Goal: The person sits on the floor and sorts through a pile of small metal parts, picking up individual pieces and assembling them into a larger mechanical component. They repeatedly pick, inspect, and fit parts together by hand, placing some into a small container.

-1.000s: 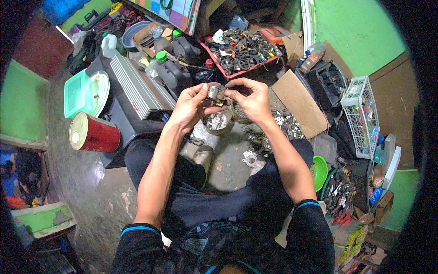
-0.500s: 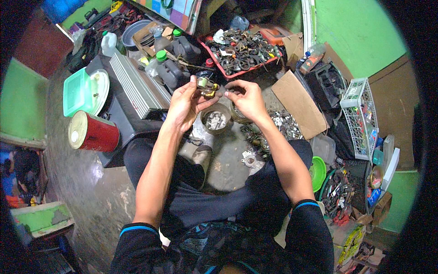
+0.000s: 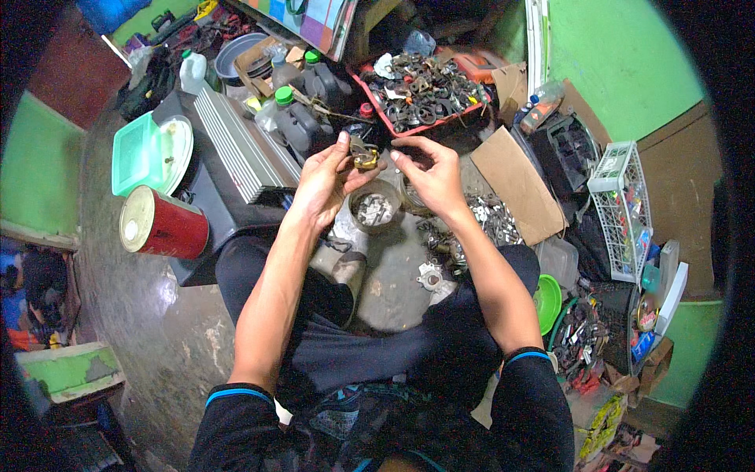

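My left hand is closed around a small mechanical part, dull metal with yellow pieces, pinched between thumb and fingers. Just to its right hovers my right hand, thumb and forefinger curved with a gap between their tips; nothing shows in them. Below the hands stands a round tub with small pale metal pieces in it. A second container is partly hidden behind my right hand. Loose silvery metal parts lie in a heap right of that hand, and a flat metal fitting rests on the floor nearer me.
Ahead is a red crate heaped with metal parts. Dark jugs with green caps and a grey ribbed panel stack stand left, near a red can. A cardboard sheet and white plastic basket are right.
The part has turned in my left hand, so its pale green side no longer shows. My right thumb and forefinger have spread slightly. The whole view has shifted a little.
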Available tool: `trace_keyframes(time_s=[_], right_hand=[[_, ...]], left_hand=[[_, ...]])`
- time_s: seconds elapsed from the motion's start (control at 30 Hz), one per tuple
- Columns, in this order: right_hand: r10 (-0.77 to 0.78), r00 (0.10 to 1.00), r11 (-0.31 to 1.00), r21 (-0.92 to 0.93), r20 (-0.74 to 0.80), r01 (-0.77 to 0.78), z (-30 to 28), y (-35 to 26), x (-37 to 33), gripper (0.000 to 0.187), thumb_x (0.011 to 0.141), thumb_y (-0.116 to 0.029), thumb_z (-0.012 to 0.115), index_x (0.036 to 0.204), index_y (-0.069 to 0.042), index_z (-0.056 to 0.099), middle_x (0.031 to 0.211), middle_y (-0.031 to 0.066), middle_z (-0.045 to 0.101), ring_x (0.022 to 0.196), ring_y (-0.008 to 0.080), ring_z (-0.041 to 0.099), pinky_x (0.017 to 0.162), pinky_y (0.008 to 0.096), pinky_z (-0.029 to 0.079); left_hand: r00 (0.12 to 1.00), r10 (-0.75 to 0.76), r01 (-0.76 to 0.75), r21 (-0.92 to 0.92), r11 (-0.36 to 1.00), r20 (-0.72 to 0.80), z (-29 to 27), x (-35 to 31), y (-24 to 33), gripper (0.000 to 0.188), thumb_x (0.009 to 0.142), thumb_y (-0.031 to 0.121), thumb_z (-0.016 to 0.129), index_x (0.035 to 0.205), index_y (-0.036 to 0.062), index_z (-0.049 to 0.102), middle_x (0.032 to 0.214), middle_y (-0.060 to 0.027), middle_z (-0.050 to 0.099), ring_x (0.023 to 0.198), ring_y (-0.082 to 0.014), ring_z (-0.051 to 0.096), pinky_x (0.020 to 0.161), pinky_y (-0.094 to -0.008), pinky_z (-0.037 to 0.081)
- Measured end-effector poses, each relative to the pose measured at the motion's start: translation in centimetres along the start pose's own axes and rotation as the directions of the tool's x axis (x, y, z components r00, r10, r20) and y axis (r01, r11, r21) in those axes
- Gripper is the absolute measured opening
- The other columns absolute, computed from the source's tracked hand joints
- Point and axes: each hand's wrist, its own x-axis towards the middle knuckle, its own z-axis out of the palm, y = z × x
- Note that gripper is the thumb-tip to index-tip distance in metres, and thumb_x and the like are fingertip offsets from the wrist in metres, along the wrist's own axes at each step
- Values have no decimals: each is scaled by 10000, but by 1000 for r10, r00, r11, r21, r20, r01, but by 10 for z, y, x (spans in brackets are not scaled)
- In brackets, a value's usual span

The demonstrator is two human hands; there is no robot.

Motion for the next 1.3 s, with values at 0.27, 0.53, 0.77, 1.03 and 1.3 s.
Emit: trace_keyframes(time_s=[0.27, 0.53, 0.77, 1.03, 1.3], right_hand=[[-231, 963, 971, -24, 139, 236, -4, -9, -2, 210, 803, -113, 726, 984, -9, 701, 951, 97, 690, 904, 173, 638, 831, 297, 482], [-139, 967, 989, -8, 211, 144, -8, -11, 1, 153, 784, -71, 731, 922, -5, 718, 871, 87, 692, 825, 146, 639, 761, 280, 491], [-38, 991, 998, 59, 126, 31, -4, -7, -1, 106, 761, -73, 732, 852, -19, 736, 795, 83, 715, 729, 146, 665, 699, 274, 506], [97, 994, 990, 99, 41, -100, -2, -14, -5, 111, 792, -59, 729, 887, -2, 732, 816, 59, 709, 713, 97, 615, 665, 256, 490], [413, 876, 641, 604, 249, -474, -6, -3, -4, 116, 818, -7, 662, 916, 52, 678, 824, 70, 679, 700, 146, 606, 613, 282, 477]], left_hand=[[1000, -25, 24, 87, 996, 8, 1, 0, -9, 321, 941, 349, 569, 981, 30, 570, 882, -80, 640, 837, -186, 656, 786, -336, 584], [999, -49, 50, 161, 986, -7, 3, -1, -11, 317, 947, 311, 567, 1000, 0, 593, 910, -93, 648, 828, -187, 664, 759, -336, 594], [998, -55, 58, 211, 976, -19, 2, 1, -13, 328, 924, 293, 607, 1004, -25, 602, 935, -122, 665, 848, -214, 677, 758, -357, 598], [998, -52, 57, 162, 985, -31, 5, -1, -13, 286, 894, 224, 659, 987, -45, 628, 889, -110, 661, 792, -192, 671, 692, -361, 613], [996, -77, 67, 205, 976, 42, 9, -7, -7, 304, 912, 267, 632, 1007, -21, 618, 924, -107, 668, 824, -185, 669, 725, -352, 596]])
